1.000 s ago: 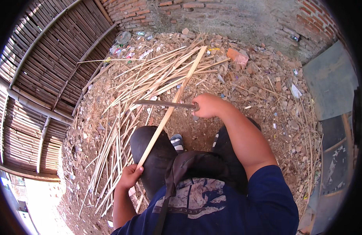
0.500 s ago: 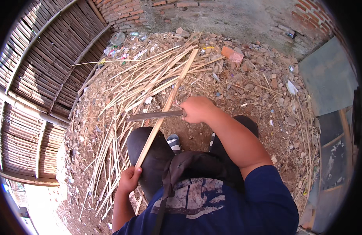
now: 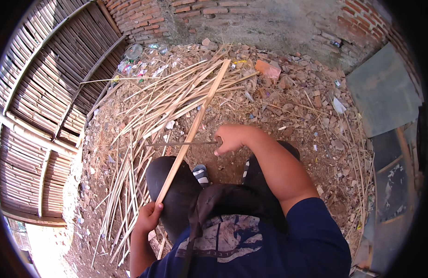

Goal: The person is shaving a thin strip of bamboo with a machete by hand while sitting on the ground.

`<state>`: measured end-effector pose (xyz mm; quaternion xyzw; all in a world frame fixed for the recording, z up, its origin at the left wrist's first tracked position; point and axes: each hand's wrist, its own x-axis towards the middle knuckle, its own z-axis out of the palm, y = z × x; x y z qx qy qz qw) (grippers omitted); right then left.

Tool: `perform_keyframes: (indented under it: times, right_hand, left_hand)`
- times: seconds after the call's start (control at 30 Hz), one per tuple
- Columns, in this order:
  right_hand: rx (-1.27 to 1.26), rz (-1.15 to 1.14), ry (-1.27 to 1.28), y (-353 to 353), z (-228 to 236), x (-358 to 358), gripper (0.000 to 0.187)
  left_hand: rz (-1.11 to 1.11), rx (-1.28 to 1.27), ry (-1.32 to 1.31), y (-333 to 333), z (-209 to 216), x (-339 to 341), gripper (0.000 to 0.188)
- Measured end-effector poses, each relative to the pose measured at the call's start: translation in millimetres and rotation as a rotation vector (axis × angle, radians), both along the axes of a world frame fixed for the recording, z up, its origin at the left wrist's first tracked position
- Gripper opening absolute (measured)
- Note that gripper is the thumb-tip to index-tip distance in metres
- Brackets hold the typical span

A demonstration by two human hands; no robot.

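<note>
A long pale bamboo slat (image 3: 202, 112) slants up and away from my lap, passing over my left knee. My left hand (image 3: 148, 217) is closed on its near end, thumb along the top. Across the slat's middle lies the blade of a long knife (image 3: 202, 143), seen almost edge-on as a thin dark line. My right hand (image 3: 232, 137) is curled around the knife's handle, which the fingers mostly hide. The slat's far end reaches over a heap of split bamboo strips (image 3: 177, 95).
More thin strips (image 3: 119, 199) lie on the ground to my left. A bamboo-slat wall (image 3: 42, 88) stands at left, a brick wall (image 3: 251, 23) at the back. Rubble, an orange brick (image 3: 268, 69) and litter cover the ground. Grey panels (image 3: 383, 90) lean at right.
The knife has turned from showing its broad side to nearly edge-on, still across the slat. My right hand has dropped slightly nearer and its fingers look looser. The whole view has shifted a little.
</note>
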<state>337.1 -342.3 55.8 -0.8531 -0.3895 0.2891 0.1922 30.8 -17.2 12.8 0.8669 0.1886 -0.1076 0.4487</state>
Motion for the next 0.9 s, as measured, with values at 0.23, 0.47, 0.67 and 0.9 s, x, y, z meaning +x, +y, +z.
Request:
perform_keyframes:
  times: [0.23, 0.47, 0.67, 0.9]
  right_hand:
    - [0.083, -0.352, 0.005, -26.0, -23.1, 42.3, 0.060]
    - [-0.042, -0.139, -0.116, 1.8, -14.2, 7.7, 0.052]
    - [-0.009, -0.057, -0.056, -1.1, -10.1, 16.1, 0.050]
    - [0.053, -0.301, -0.157, -27.3, -28.7, 36.0, 0.056]
  left_hand:
    - [0.043, 0.014, -0.071, -6.9, -4.6, -3.6, 0.047]
    - [0.029, -0.022, -0.030, 1.5, -9.7, -1.4, 0.048]
    - [0.048, 0.036, -0.079, -1.7, -11.0, -3.9, 0.047]
    - [0.030, 0.056, -0.066, -7.3, -4.3, -0.2, 0.047]
